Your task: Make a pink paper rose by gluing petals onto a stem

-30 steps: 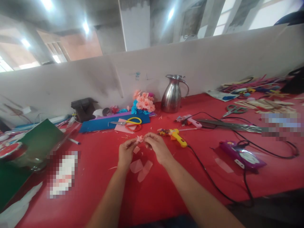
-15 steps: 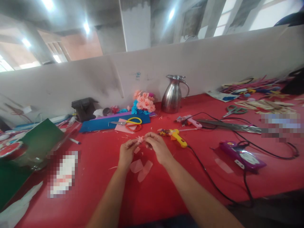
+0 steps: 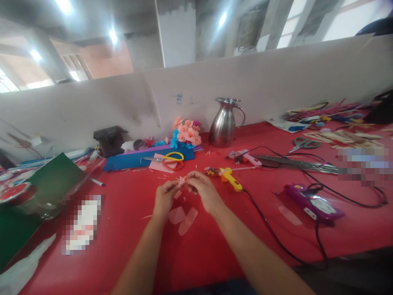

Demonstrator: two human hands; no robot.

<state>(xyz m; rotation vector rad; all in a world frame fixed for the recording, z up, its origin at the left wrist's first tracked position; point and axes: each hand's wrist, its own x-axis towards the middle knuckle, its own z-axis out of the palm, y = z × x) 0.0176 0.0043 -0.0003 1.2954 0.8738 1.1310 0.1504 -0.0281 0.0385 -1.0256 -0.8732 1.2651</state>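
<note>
Over the red table (image 3: 129, 229), my left hand (image 3: 164, 196) and my right hand (image 3: 205, 191) meet fingertip to fingertip. Both pinch a small pink paper flower (image 3: 182, 180) held between them, just above the tabletop. Under my hands lie loose pink paper petals (image 3: 183, 215). A yellow glue gun (image 3: 229, 177) rests a little to the right of my right hand, its black cord trailing toward the front edge.
Yellow scissors (image 3: 167, 157) lie on blue sheets (image 3: 138, 160) behind my hands. A bunch of pink paper flowers (image 3: 187, 133) and a steel jug (image 3: 224, 123) stand by the grey partition. A purple device (image 3: 313, 201), green scissors (image 3: 302, 143) and sticks lie right; green card (image 3: 46, 180) left.
</note>
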